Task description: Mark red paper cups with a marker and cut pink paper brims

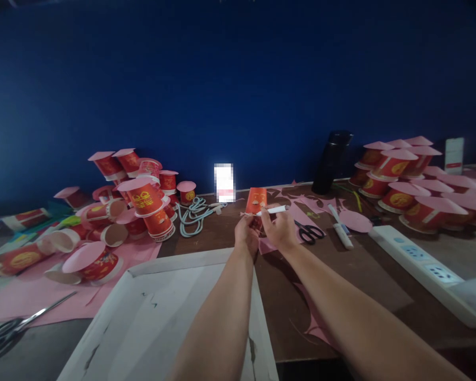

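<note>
Red, the patterned piece [256, 199] sits just beyond the 2 hands in the head view. The right hand [278, 228] pinches a white marker [276, 210], held nearly level across the piece's near end. The left hand [246, 232] has its fingers curled there; what they grip, I cannot tell. For good control, I'd brace the piece with the left fingertips, keep the marker's pressure light and stay clear of the scissors [310, 233].
</note>
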Tool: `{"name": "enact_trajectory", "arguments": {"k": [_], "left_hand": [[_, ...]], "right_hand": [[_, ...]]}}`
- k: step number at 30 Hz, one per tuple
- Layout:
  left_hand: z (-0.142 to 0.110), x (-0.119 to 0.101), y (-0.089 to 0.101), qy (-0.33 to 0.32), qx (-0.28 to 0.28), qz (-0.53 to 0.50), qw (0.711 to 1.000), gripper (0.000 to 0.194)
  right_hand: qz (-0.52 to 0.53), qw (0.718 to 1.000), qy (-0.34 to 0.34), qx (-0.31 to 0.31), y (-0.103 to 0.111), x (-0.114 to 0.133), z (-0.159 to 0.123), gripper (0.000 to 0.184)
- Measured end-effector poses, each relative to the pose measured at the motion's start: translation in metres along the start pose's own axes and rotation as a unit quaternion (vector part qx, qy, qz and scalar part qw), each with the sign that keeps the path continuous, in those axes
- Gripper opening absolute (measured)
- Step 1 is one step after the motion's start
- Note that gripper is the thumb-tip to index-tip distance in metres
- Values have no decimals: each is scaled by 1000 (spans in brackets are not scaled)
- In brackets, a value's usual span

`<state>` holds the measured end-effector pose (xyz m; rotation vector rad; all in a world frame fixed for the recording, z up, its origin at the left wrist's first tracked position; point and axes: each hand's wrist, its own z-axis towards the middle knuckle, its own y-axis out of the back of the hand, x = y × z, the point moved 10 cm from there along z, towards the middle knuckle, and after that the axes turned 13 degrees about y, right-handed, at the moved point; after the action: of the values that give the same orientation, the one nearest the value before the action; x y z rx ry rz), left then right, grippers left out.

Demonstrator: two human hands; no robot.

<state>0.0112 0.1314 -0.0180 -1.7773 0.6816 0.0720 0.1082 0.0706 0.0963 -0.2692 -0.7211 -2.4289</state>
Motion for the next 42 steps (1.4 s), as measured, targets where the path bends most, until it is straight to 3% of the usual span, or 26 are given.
{"name": "enact_trajectory", "arguments": {"k": [15, 27, 42], "left_hand": [[0, 1, 0, 14, -2, -5, 1000, 7], [-1, 1, 2, 17, -17, -4, 1000, 5], [-7, -1, 5, 25, -51, -20, 998, 13]], "right_hand": [[-1, 1000, -25, -10, 4, -2, -1, 25], [6, 999, 3, -53, 10, -1, 0, 20], [3, 999, -7, -32, 6, -6, -1, 23]]}}
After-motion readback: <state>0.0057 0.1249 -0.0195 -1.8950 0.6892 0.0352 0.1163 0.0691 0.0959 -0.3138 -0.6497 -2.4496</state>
